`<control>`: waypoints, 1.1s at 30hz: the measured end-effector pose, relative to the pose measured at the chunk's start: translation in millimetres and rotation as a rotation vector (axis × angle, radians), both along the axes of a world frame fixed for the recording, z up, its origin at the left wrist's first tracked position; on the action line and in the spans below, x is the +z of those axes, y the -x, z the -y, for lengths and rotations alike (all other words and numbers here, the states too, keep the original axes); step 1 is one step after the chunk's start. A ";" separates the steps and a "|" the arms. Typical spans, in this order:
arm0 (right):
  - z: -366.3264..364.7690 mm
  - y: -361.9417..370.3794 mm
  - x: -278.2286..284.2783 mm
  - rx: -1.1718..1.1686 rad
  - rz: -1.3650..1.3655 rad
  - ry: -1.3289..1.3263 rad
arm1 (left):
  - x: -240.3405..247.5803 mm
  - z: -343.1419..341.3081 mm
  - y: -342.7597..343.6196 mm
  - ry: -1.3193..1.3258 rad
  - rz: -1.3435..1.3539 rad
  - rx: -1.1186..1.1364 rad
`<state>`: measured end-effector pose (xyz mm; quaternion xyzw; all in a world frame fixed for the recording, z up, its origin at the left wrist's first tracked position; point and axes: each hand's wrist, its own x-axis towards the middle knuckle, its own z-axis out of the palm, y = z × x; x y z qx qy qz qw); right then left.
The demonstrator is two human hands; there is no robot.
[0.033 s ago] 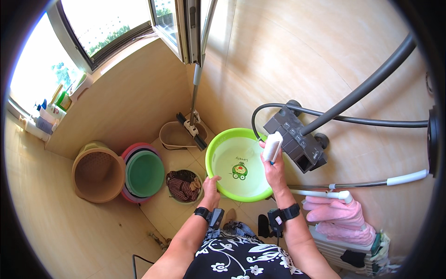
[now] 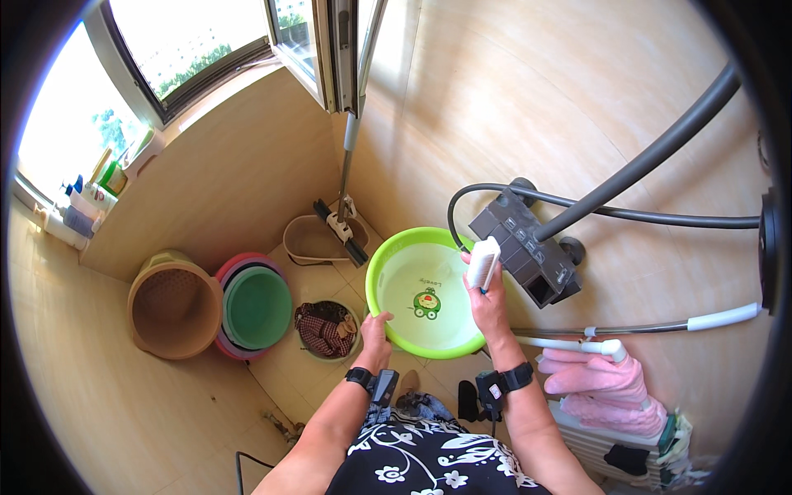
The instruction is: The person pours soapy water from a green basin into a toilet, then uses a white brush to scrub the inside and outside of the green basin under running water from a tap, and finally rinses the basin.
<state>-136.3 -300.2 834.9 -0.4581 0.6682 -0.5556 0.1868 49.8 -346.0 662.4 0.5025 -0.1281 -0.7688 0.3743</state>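
A round basin point(image 2: 376, 285) with a bright green rim and a white inside, a cartoon frog printed on its bottom, is in front of me. My left hand point(image 2: 376, 337) grips its near-left rim, with the thumb on top. On the right side, my right hand point(image 2: 488, 301) is closed around a white scrubbing brush point(image 2: 483, 262), bristles facing up, above the basin's right edge. Fingers of the right hand are partly hidden behind the brush. Whether the basin contains water is hard to tell.
Left of the basin stand a bowl of dark checked cloth point(image 2: 320, 332), nested green and pink basins point(image 2: 276, 307) and a tan bucket point(image 2: 144, 285). A mop point(image 2: 345, 186) leans in a beige tub. Right are a grey vacuum head point(image 2: 528, 247) and pink cloths point(image 2: 594, 375).
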 end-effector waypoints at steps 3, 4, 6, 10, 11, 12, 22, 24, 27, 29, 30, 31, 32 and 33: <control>-5.9 4.9 -8.3 0.045 -0.194 -0.042 | 1.0 2.6 -1.4 -0.013 0.066 -0.036; -9.6 5.8 -12.2 0.063 -0.256 -0.046 | 1.7 2.8 -6.3 -0.020 0.072 -0.033; -18.3 4.9 -32.3 0.041 -0.182 -0.080 | 4.6 6.4 -24.0 0.041 0.074 -0.076; -27.2 -10.4 -56.2 0.054 -0.071 -0.184 | 19.7 18.9 -97.0 0.003 -0.005 0.106; -26.3 -14.9 -60.5 0.081 -0.086 -0.236 | 12.2 22.4 -110.2 -0.020 0.008 0.148; -23.7 -19.9 -64.1 0.092 -0.087 -0.241 | -9.7 24.5 -118.2 -0.026 0.016 0.194; -1.0 -56.5 -107.1 0.136 -0.022 -0.304 | -10.7 136.1 -123.8 0.230 0.425 0.178; 1.5 -65.7 -115.0 0.146 -0.003 -0.325 | -16.8 171.7 -137.3 0.371 0.637 0.088; -1.1 -79.4 -136.6 0.142 0.046 -0.345 | -6.8 229.3 -148.2 0.569 0.966 0.018; -4.6 -87.6 -150.8 0.161 0.026 -0.382 | 2.6 267.4 -155.8 0.721 1.285 -0.071; -6.7 -91.7 -156.1 0.150 0.058 -0.386 | 8.9 281.2 -150.0 0.769 1.404 -0.107; -7.1 -95.9 -157.7 0.143 0.065 -0.384 | 21.5 291.1 -142.6 0.814 1.523 -0.141; -6.9 -100.7 -158.0 0.147 0.109 -0.397 | 22.0 300.6 -137.8 0.821 1.526 -0.146; -6.1 -104.4 -158.5 0.150 0.152 -0.409 | 23.5 309.1 -132.0 0.936 1.558 -0.140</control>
